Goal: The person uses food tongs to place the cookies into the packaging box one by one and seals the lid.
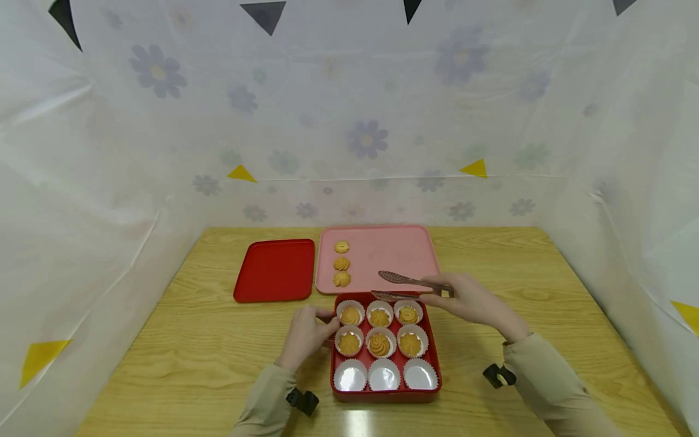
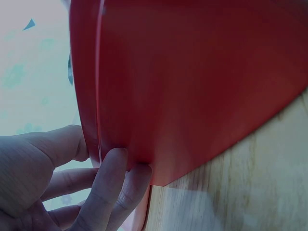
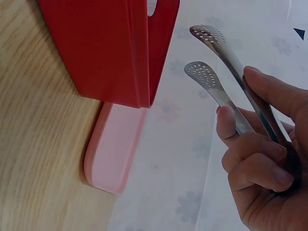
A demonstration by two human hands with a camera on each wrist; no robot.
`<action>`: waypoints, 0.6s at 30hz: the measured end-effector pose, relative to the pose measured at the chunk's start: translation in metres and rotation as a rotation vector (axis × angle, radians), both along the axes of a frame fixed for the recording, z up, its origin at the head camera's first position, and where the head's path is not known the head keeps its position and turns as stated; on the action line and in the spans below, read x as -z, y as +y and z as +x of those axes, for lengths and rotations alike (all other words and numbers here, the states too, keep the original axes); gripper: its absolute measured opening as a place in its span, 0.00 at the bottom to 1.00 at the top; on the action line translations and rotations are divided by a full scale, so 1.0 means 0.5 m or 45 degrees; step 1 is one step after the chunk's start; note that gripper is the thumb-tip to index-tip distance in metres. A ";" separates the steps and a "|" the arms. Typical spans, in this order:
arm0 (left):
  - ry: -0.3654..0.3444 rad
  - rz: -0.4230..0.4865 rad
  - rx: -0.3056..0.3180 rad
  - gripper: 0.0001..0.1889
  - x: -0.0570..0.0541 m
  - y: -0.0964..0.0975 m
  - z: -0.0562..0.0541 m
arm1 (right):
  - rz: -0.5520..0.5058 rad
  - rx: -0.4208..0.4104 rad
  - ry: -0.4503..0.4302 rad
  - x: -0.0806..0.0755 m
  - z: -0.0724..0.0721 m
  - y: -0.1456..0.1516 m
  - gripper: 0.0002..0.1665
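A red box [image 1: 386, 397] holds white paper cups in three rows. Piped cookies [image 1: 379, 345] sit in the back and middle rows; the front-row paper cups [image 1: 384, 374] hold nothing. My left hand [image 1: 304, 337] grips the box by its back left corner, thumb at the rim and fingers [image 2: 103, 192] against the outer wall. Metal tongs [image 3: 236, 70] with perforated ends are in my right hand [image 1: 464, 297], fingers curled round the handles. The tongs' arms stand apart with nothing between them, above the box's back edge and the pink tray's front edge.
Behind the box lies a pink tray [image 1: 390, 252] with three cookies [image 1: 341, 264] in a column at its left. A flat red tray [image 1: 275, 271] lies to its left on the wooden table [image 1: 191, 352]. White flowered sheeting [image 1: 349, 109] encloses the back and sides.
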State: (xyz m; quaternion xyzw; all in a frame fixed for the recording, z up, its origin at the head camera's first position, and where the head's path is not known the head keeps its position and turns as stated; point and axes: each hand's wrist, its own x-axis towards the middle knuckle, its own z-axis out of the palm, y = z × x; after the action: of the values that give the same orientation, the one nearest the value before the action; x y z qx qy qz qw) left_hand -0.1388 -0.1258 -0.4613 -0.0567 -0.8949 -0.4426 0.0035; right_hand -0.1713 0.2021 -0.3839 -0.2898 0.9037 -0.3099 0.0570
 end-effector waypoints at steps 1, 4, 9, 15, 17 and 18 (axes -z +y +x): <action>0.000 -0.001 -0.001 0.11 0.000 0.000 0.000 | 0.009 -0.006 0.014 0.000 -0.007 -0.005 0.18; -0.002 -0.006 -0.003 0.11 -0.001 0.000 0.000 | 0.036 -0.044 0.047 -0.003 -0.031 -0.018 0.14; -0.004 -0.027 -0.004 0.11 -0.003 0.000 0.001 | 0.065 -0.114 0.033 -0.012 -0.071 -0.041 0.10; -0.011 -0.021 -0.006 0.11 -0.004 0.000 0.000 | 0.099 -0.199 0.072 -0.019 -0.116 -0.074 0.09; -0.010 -0.016 -0.004 0.11 -0.004 0.000 0.000 | 0.123 -0.204 0.065 -0.022 -0.127 -0.087 0.10; -0.009 -0.015 -0.003 0.11 -0.004 0.000 0.000 | 0.143 -0.199 0.053 -0.022 -0.132 -0.094 0.09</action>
State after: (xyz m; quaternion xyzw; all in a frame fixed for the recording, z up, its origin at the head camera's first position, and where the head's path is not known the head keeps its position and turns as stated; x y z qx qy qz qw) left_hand -0.1389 -0.1258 -0.4594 -0.0540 -0.8976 -0.4376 0.0004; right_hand -0.2373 0.1553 -0.3727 -0.3623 0.8952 -0.2473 0.0784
